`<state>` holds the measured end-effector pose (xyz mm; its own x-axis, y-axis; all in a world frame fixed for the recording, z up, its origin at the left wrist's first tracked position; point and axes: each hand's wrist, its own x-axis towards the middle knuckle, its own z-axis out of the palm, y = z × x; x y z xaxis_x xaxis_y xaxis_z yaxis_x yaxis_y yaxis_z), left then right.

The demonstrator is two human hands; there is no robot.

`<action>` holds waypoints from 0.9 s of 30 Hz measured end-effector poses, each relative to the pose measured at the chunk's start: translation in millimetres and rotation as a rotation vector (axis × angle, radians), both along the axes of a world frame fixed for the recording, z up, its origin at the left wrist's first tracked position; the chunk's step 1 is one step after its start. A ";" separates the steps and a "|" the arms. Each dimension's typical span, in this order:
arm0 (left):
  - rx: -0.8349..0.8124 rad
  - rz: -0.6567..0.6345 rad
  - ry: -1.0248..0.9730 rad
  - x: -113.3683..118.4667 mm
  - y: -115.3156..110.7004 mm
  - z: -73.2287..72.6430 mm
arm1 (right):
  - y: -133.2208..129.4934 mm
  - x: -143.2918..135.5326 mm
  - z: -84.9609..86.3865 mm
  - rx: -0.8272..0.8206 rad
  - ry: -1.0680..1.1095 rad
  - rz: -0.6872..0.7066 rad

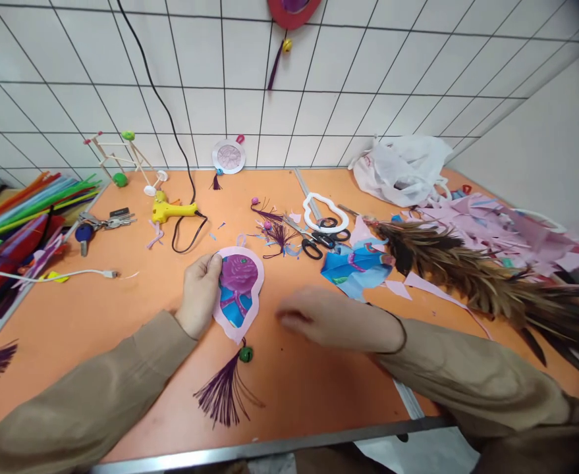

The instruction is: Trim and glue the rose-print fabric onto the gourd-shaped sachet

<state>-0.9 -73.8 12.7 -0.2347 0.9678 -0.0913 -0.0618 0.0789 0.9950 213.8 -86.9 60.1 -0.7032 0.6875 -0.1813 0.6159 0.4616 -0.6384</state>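
My left hand (201,293) pinches the left edge of a gourd-shaped paper ornament (260,280), thumb on top. The ornament has a pale pink rim around a purple and blue patterned middle, and a small loop at its top. From its lower tip hang a green bell (246,354) and a dark purple tassel (224,388), spread on the orange table. My right hand (319,316) is just right of the ornament, apart from it, over the table. Its fingers are bent and blurred by motion, so I cannot make out whether they hold anything.
Scissors (311,249), a white cloud-shaped frame (341,221), blue patterned scraps (358,266) and a brown feather bundle (447,257) lie to the right. A yellow glue gun (173,209) with a black cord, keys (104,224) and a white cable (82,274) are on the left.
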 end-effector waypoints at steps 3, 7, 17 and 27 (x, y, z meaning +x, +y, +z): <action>0.014 -0.005 0.062 1.9 -2.5 0.7 | 29.5 -3.9 -11.2 -0.091 0.263 -0.293; 0.036 -0.003 0.099 5.2 -3.6 1.4 | 73.2 -12.2 -27.2 -0.620 0.724 -0.705; 0.039 0.022 0.128 6.6 -1.7 1.3 | 73.3 -14.0 -39.9 -0.450 0.902 -0.652; 0.118 0.002 0.288 3.3 1.9 -3.6 | 113.3 23.0 5.2 0.469 -0.208 -0.279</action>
<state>2.4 -71.9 9.1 -0.2364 0.9673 0.0918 0.2239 -0.0378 0.9739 236.8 26.4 65.3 -0.4661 0.8818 0.0725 0.8452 0.4680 -0.2579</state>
